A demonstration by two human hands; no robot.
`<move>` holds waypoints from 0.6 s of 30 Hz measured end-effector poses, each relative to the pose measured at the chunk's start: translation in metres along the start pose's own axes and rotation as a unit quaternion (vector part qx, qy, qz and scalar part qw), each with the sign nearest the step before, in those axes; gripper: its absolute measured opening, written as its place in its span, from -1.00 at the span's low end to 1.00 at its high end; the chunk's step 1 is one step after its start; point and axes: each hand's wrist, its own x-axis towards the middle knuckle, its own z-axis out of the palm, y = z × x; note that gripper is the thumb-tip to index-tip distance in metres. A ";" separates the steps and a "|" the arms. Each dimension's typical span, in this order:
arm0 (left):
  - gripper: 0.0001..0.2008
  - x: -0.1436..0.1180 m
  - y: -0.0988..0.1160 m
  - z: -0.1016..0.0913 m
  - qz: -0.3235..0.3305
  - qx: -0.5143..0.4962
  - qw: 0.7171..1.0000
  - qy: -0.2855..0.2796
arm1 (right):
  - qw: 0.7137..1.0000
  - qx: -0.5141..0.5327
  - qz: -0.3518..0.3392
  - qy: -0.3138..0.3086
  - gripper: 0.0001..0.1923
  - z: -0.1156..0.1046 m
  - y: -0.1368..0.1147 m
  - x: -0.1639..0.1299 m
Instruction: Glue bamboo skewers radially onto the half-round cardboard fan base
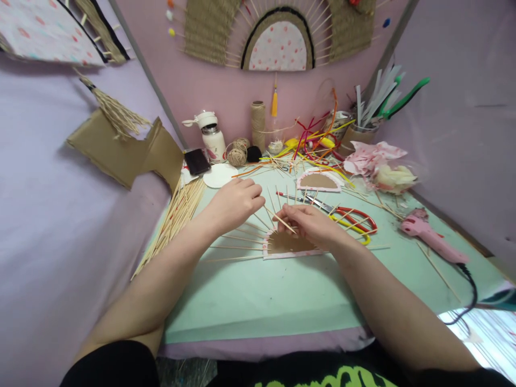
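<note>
A thin wooden stick (287,224) slants between my hands above the half-round cardboard piece (288,243). My left hand (237,204) is closed with its fingertips pinching the stick's upper left end. My right hand (308,223) is closed around the stick's middle, its fingers curled and partly hidden. The cardboard lies flat, edged with pink-spotted white fabric, and several sticks fan outward from its curved rim. Part of that rim is covered by my right hand. Just behind lie red-and-yellow-handled scissors (355,219) and a red-tipped pen (288,196).
A bundle of loose sticks (173,223) lies left. On the right rests a pink glue gun (435,236) with its cord. Along the back stand a white bottle (213,144), twine (237,154), coloured pipe cleaners (310,142) and a second half-round piece (318,181).
</note>
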 end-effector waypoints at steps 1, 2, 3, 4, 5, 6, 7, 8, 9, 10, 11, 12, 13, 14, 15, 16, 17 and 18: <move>-0.76 0.001 0.001 0.000 0.006 0.001 1.000 0.008 | 0.999 0.010 0.016 -0.028 -0.46 0.001 0.000 -0.001; -0.76 0.001 0.003 0.000 0.011 0.001 1.000 0.014 | 0.998 0.018 0.024 -0.049 -0.48 0.002 0.000 -0.002; -0.75 0.001 0.003 0.000 0.015 0.000 1.000 0.019 | 0.997 0.024 0.027 -0.063 -0.51 0.003 0.000 -0.003; -0.75 0.001 0.004 0.001 0.017 -0.002 1.000 0.021 | 0.997 0.027 0.028 -0.070 -0.53 0.003 0.001 -0.003; -0.75 0.001 0.004 0.002 0.018 -0.005 1.000 0.023 | 0.997 0.027 0.027 -0.072 -0.55 0.002 0.002 -0.002; -0.75 0.000 0.005 0.003 0.017 -0.009 0.999 0.026 | 0.997 0.023 0.025 -0.069 -0.56 0.001 0.003 -0.002; -0.76 0.000 0.005 0.004 0.012 -0.013 0.999 0.034 | 0.998 0.016 0.020 -0.060 -0.56 0.000 0.004 -0.001; -0.75 -0.001 0.004 0.005 0.002 -0.019 0.999 0.047 | 0.999 0.004 0.011 -0.045 -0.57 -0.001 0.005 0.000; -0.74 -0.002 0.004 0.005 -0.014 -0.026 0.998 0.063 | 1.000 -0.014 0.001 -0.024 -0.57 -0.002 0.005 0.001; -0.72 -0.003 0.003 0.004 -0.034 -0.034 0.996 0.078 | 0.999 -0.033 -0.011 0.004 -0.58 -0.004 0.005 0.002; -0.67 -0.005 0.001 0.004 -0.059 -0.043 0.993 0.090 | 0.998 -0.049 -0.023 0.033 -0.58 -0.005 0.005 0.002; -0.62 -0.008 -0.001 0.002 -0.087 -0.052 0.990 0.094 | 0.996 -0.061 -0.033 0.060 -0.58 -0.006 0.004 0.002; -0.59 -0.012 -0.003 0.001 -0.114 -0.060 0.988 0.091 | 0.993 -0.067 -0.043 0.084 -0.59 -0.007 0.003 0.002; -0.57 -0.016 -0.006 0.000 -0.138 -0.070 0.985 0.079 | 0.991 -0.067 -0.053 0.101 -0.60 -0.008 0.001 0.001; -0.59 -0.022 -0.009 0.000 -0.159 -0.081 0.982 0.062 | 0.989 -0.065 -0.063 0.114 -0.61 -0.009 0.000 -0.001; -0.62 -0.028 -0.011 0.000 -0.176 -0.096 0.979 0.044 | 0.987 -0.065 -0.074 0.123 -0.61 -0.011 -0.001 -0.003; -0.67 -0.036 -0.012 0.002 -0.190 -0.113 0.975 0.026 | 0.986 -0.068 -0.085 0.130 -0.62 -0.013 -0.002 -0.006; -0.71 -0.044 -0.013 0.005 -0.203 -0.135 0.970 0.013 | 0.983 -0.075 -0.093 0.138 -0.62 -0.015 -0.002 -0.008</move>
